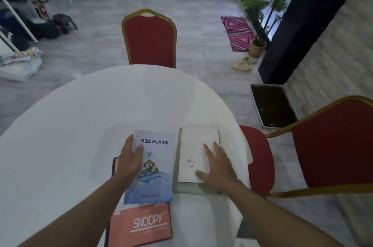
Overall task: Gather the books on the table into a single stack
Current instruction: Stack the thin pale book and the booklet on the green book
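Two hands work the white table point(60, 125): left hand point(129, 161) grips the blue book point(155, 166) atop the Snoopy book point(141, 224), right hand point(217, 163) lies flat, fingers spread, on the white book point(193, 145).

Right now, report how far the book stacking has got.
Partly done: the blue book already lies on the orange Snoopy book, with the left hand gripping its edge. In hand: the right hand rests flat on the white book. Left: bring that book, beside the pile, onto it.
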Available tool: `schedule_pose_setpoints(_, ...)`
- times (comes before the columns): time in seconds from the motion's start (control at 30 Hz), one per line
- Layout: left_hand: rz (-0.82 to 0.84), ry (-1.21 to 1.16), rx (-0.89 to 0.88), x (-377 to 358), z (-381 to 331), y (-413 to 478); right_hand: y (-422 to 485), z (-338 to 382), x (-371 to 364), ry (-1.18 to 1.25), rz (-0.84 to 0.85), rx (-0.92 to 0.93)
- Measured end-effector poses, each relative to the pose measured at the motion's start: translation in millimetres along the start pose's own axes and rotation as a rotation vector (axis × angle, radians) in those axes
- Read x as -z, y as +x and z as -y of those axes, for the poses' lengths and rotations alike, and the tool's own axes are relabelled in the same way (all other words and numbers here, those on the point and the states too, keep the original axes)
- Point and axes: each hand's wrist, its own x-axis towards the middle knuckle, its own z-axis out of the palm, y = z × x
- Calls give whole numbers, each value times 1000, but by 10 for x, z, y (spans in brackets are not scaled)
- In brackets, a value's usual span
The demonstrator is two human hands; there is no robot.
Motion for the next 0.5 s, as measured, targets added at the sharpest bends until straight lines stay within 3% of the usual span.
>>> schedule_pose_setpoints(0.13, 13, -10, 27, 83, 77, 33, 64, -7, -115, -109, 129, 66)
schedule_pose_setpoints(0.5, 25, -33, 56, 70, 91, -5, -76, -31, -234, -95, 117, 43)
